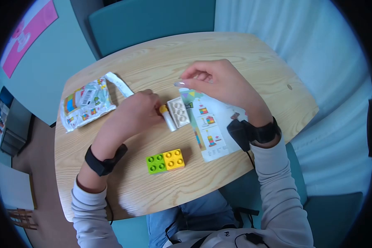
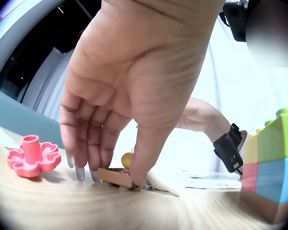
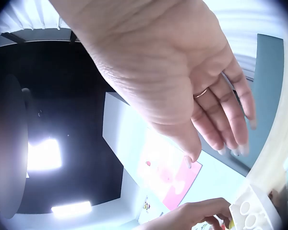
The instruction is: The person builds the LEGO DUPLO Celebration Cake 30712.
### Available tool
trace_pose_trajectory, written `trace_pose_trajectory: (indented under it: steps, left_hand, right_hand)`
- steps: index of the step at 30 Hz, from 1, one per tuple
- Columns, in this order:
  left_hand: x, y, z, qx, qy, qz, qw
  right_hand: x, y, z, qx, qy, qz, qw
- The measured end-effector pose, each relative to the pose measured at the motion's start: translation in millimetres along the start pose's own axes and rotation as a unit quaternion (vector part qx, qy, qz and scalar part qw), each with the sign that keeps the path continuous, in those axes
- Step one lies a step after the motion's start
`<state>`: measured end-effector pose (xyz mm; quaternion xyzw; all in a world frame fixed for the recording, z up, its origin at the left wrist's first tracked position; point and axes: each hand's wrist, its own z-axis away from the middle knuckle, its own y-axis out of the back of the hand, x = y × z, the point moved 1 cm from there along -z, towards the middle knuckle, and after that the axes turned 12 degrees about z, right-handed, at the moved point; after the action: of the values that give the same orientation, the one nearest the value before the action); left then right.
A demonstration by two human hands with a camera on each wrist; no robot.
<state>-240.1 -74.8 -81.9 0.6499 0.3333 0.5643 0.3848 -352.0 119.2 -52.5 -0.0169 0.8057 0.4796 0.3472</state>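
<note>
Head view: stacked bricks [image 1: 165,161], green and yellow on top, near edge of table [image 1: 136,186]; past them instruction sheet [image 1: 217,149] to right, white brick [image 1: 179,112] just beside its left edge, white cylinder [image 1: 169,121] with yellow tip alongside. Left hand [image 1: 138,113] left of cylinder, thumb and fingertips pinching brown brick [image 2: 115,177] down at tabletop, seen in left wrist view; pink flower piece [image 2: 33,158] left of those fingers. Right hand [image 1: 219,80] above sheet's far part, holding nothing, fingers loosely bent, thumb apart. Printed packet [image 1: 86,101] far left, teal chair [image 1: 153,20] beyond table
</note>
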Motion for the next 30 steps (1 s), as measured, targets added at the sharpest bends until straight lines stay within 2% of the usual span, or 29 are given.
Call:
trace_pose_trajectory:
  steps: [4,7,12,14,15,16,17,18,19,20,22,24,26,30]
  left_hand:
    - [-1,4,2,0.031,-0.030,-0.003,0.999]
    - [5,14,6,0.101,0.024,-0.070,0.992]
    - [7,33,13,0.158,0.022,-0.145,0.976]
    - [10,43,17,0.182,-0.015,-0.054,0.982]
    - [13,48,17,0.189,-0.028,0.035,0.981]
    - [17,50,18,0.190,-0.027,0.035,0.981]
    - [18,51,18,0.176,0.009,0.197,0.964]
    - [21,52,20,0.158,0.044,0.353,0.921]
    - [26,55,20,0.124,0.047,0.396,0.908]
    - [28,55,20,0.128,0.047,0.395,0.908]
    - [27,55,20,0.085,0.075,0.504,0.856]
    - [16,54,18,0.072,0.076,0.522,0.847]
    - [10,53,17,-0.004,0.069,0.569,0.819]
    - [12,50,23,0.014,0.074,0.568,0.820]
  right_hand:
    - [2,2,-3,0.030,-0.019,-0.020,0.999]
    - [10,-1,-8,0.055,-0.008,-0.016,0.998]
    - [9,-4,-9,0.067,-0.002,0.001,0.998]
    - [9,-4,-8,0.071,0.004,0.002,0.997]
    - [6,-3,-7,0.057,0.005,-0.018,0.998]
    - [3,-2,-6,0.044,0.006,-0.037,0.998]
    - [-1,-4,-6,0.043,0.007,-0.037,0.998]
    - [-7,-6,-4,0.105,0.100,-0.028,0.989]
    - [-13,-7,-3,0.165,0.193,-0.019,0.967]
    - [-15,-9,-2,0.165,0.197,-0.020,0.966]
    - [-19,-14,-2,0.180,0.264,0.014,0.947]
    - [-19,-19,-4,0.211,0.297,0.055,0.930]
    - [-13,-18,-7,0.264,0.355,0.201,0.874]
    - [-23,-18,1,0.272,0.342,0.216,0.873]
